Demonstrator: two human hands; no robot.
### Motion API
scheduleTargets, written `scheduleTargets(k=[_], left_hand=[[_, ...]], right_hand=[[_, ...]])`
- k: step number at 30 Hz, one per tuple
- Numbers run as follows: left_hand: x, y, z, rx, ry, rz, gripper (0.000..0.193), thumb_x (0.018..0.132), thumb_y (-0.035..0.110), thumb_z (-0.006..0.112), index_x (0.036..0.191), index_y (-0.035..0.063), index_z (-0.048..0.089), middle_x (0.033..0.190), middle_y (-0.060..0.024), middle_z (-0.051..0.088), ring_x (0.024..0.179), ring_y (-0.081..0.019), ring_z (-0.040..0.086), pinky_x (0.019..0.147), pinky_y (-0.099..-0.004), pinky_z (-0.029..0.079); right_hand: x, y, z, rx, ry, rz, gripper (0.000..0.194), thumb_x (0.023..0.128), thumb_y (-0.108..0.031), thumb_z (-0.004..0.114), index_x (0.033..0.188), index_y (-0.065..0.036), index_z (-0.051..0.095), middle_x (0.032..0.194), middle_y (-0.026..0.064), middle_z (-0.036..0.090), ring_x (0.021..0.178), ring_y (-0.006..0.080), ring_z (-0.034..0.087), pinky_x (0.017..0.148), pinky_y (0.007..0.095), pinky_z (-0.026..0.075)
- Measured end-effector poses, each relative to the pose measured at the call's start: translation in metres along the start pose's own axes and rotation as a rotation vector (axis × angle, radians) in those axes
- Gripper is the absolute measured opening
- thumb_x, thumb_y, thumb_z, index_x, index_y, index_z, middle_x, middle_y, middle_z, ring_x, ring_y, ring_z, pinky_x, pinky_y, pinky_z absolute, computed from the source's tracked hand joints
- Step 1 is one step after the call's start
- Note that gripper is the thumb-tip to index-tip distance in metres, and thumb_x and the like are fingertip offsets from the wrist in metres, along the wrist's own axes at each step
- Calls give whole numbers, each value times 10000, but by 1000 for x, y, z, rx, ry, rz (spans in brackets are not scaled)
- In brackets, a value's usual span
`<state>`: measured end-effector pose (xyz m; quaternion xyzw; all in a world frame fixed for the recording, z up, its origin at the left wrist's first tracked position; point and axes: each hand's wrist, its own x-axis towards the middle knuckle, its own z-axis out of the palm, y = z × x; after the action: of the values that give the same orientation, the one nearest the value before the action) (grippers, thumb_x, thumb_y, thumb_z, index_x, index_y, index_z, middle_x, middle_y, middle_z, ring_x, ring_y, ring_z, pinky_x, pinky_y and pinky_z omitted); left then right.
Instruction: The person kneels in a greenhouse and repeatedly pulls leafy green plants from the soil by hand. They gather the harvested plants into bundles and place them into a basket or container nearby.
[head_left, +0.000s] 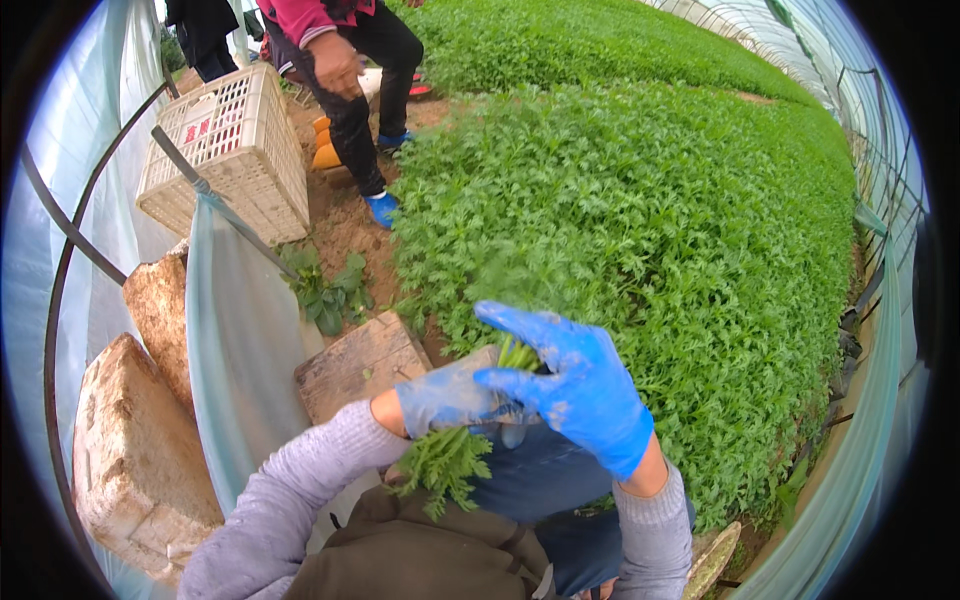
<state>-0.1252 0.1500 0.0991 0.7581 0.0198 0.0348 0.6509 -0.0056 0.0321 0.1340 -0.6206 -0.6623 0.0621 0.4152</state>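
My left hand, in a soiled blue glove, is closed around a bunch of leafy greens above my lap. The leaves hang out below the wrist. Cut stems stick out beyond the fingers on the far side. My right hand, also in a blue glove, is beside those stems. Its thumb and forefinger are spread apart around the stem ends, and the lower one overlaps the left hand. A small dark patch shows between stems and palm; whether it is a thing or shadow is unclear.
Dense green crop fills the bed ahead and to the right. A wooden board, plastic sheet and stone blocks lie left. Beyond them stands a white plastic crate, near a person in blue shoe covers.
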Motion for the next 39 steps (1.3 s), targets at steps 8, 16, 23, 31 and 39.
scheduleTargets(k=[8,16,23,31,39], left_hand=[[-17,-2,-25,-50,-46,-265,383,853,194,666,1180,14,576,641,-31,657,550,-102,584,484,-241,433],[10,-19,-3,148,-44,257,548,883,179,533,1380,12,373,1216,-165,520,1098,-230,516,918,-340,408],[15,17,0,-76,-187,-304,715,767,111,703,1400,46,377,910,-35,638,804,-103,582,679,-253,469],[1,22,-6,-180,-50,-85,656,665,46,770,1247,42,467,1087,-62,558,977,-140,519,818,-291,470],[-56,40,-104,18,201,-228,921,627,-86,731,1432,39,301,1245,-62,522,951,-124,549,816,-282,491]], right_hand=[[35,-11,-10,-167,174,-192,530,814,-287,680,1253,-22,543,1253,161,564,1136,310,548,963,399,425],[19,-8,-13,-241,-190,-229,703,826,-442,636,1363,-36,433,1380,164,446,1289,342,400,1082,434,289],[-7,-9,-46,-352,136,-10,703,771,-386,703,1346,-67,454,1233,165,537,1002,270,583,816,376,486],[-15,-6,17,3,152,-26,361,740,-216,743,1056,-83,631,903,114,624,713,278,632,587,332,502],[69,12,104,939,229,212,95,828,-40,616,920,-19,601,728,87,632,568,138,621,495,288,484]])
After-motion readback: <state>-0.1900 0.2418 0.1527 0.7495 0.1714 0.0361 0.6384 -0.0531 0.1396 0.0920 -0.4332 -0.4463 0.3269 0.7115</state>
